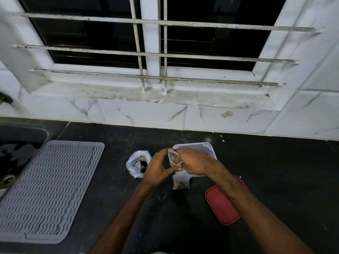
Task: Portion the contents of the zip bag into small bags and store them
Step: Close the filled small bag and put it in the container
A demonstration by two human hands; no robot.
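Left hand (157, 167) and right hand (192, 162) are both pinching a small clear plastic bag (173, 156). One filled little clear bag (180, 183) is lying at their 6 o'clock. Dark stuff's sitting in the crinkly clear plastic zip bag (135, 162) at 9, so early days, I reckon.

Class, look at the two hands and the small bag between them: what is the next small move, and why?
Probably open the mouth of the small bag. Both the left hand and right hand pinch it, it looks empty, the zip bag stands open to its left, and one filled bag already lies on the counter.
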